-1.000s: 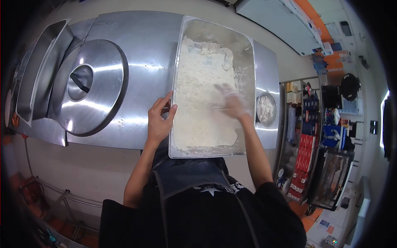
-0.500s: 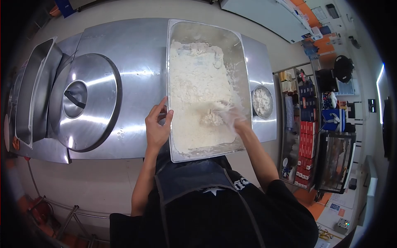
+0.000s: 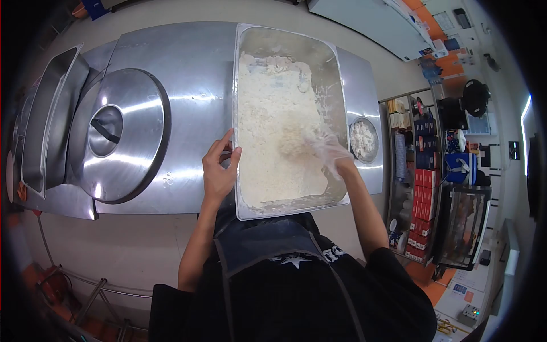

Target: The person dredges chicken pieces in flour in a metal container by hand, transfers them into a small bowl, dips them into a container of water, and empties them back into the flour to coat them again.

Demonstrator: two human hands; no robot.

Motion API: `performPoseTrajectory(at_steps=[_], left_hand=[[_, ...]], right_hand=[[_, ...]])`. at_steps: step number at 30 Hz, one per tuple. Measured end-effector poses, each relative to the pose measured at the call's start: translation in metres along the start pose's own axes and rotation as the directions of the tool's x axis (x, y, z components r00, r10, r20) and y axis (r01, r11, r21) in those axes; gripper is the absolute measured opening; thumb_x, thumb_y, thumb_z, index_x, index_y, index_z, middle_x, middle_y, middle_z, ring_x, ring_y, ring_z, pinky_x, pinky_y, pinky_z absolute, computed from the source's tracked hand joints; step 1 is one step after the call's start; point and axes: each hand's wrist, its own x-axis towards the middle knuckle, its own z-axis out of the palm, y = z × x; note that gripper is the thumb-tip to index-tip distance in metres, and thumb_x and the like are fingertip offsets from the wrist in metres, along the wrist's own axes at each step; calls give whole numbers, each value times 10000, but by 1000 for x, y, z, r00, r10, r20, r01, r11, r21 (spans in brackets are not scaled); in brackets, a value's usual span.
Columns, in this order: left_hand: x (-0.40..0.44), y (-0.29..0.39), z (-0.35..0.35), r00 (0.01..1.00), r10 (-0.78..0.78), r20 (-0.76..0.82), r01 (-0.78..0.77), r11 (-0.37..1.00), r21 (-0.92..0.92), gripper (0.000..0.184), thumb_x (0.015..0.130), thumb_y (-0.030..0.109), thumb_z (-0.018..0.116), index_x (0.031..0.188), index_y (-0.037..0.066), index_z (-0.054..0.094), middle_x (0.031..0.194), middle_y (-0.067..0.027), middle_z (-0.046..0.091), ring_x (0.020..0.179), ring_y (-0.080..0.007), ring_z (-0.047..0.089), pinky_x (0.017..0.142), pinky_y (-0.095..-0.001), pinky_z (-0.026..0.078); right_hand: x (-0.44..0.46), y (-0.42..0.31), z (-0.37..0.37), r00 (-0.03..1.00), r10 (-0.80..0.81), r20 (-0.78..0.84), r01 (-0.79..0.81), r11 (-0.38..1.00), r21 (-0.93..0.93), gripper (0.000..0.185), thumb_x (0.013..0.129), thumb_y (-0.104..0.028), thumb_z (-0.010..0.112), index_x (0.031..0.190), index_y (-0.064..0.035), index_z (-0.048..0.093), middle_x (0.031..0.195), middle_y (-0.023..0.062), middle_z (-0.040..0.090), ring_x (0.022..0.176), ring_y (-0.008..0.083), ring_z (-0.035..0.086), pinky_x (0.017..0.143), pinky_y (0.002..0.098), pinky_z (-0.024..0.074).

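Observation:
A deep rectangular metal pan (image 3: 336,57) lies in front of me, its floor spread with pale, floury powder (image 3: 273,108). On its left rim rests my left hand (image 3: 218,174), bare, with the thumb on the edge and the bent fingers against the outside. Inside the pan, near the right wall, is my right hand (image 3: 330,151) in a clear plastic glove. Motion smears its fingers, so their grip is unclear. Just left of the glove, a blurred clump of floury stuff (image 3: 293,142) stands out from the powder.
Right of the pan sits a round metal bowl (image 3: 363,140) holding whitish, floury pieces. To the left on the steel table (image 3: 199,74) are a large round lid (image 3: 139,102) with a dark handle and a deep steel tray (image 3: 48,131). A stocked shelf (image 3: 413,171) stands farther right.
My right hand has shifted slightly up and right, toward the pan's right wall. The clump beside it is more blurred. My left hand keeps its place on the rim.

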Motion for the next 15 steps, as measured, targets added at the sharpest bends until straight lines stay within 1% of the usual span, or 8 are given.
performPoseTrajectory(at_steps=[2, 5, 6, 8, 10, 12, 14, 15], left_hand=[[0, -4, 2, 1000, 21, -2, -21, 1000, -14, 423, 946, 52, 660, 1363, 10, 606, 901, -80, 583, 819, -139, 573, 780, -295, 546], [-5, -13, 13, 991, 96, -90, -92, 995, 47, 405, 954, 49, 640, 1355, 3, 607, 894, -74, 558, 808, -144, 534, 755, -291, 501], [-8, -16, 17, 995, 11, -97, -16, 999, -51, 406, 962, 50, 621, 1363, -5, 589, 887, -78, 534, 797, -153, 502, 742, -294, 457], [-9, -20, 20, 993, 55, -106, -59, 998, -37, 418, 970, 58, 610, 1381, -7, 570, 883, -78, 527, 786, -155, 490, 735, -292, 444], [-8, -22, 18, 993, 80, -83, -79, 997, 15, 434, 984, 78, 591, 1406, -15, 542, 880, -75, 520, 763, -155, 462, 723, -294, 425], [-10, -18, 18, 995, 66, -69, -64, 997, 33, 435, 988, 81, 585, 1409, -17, 539, 878, -71, 524, 762, -153, 456, 713, -289, 418], [-9, -18, 16, 996, 59, -66, -57, 998, 34, 437, 988, 82, 585, 1410, -19, 539, 874, -71, 529, 761, -152, 453, 704, -285, 411], [-10, -20, 17, 996, 54, -71, -53, 998, 21, 438, 986, 80, 588, 1409, -19, 540, 872, -72, 531, 760, -151, 453, 700, -284, 409]], right_hand=[[4, 36, 15, 992, 28, 127, -17, 996, -83, 647, 945, -407, 692, 1395, 26, 523, 1401, 177, 569, 1290, 254, 540, 1031, 388, 460], [17, 120, 44, 946, 88, 313, -15, 974, -228, 682, 941, -445, 686, 1428, -2, 507, 1436, 185, 539, 1316, 260, 507, 1057, 406, 417], [18, 131, 49, 920, 118, 375, -12, 962, -273, 694, 940, -458, 684, 1439, -11, 502, 1448, 187, 530, 1324, 262, 495, 1066, 412, 403], [-17, 1, 82, 831, 447, 330, -412, 894, -174, 658, 940, -448, 682, 1427, -36, 523, 1454, 189, 525, 1353, 269, 478, 1085, 428, 393], [-8, -7, 109, 838, 475, 268, -477, 877, -63, 611, 944, -404, 684, 1405, -29, 541, 1405, 181, 572, 1292, 261, 547, 1035, 423, 460], [5, 1, 115, 824, 414, 388, -504, 847, 167, 559, 960, -361, 664, 1392, -25, 550, 1353, 169, 616, 1211, 249, 616, 969, 406, 526], [30, 29, 118, 778, 162, 608, -524, 701, 484, 502, 986, -317, 622, 1387, -23, 552, 1296, 151, 657, 1110, 233, 684, 890, 377, 592], [27, 18, 118, 790, 201, 579, -528, 702, 477, 458, 1001, -273, 596, 1380, -18, 557, 1281, 151, 665, 1078, 227, 698, 866, 360, 606]])
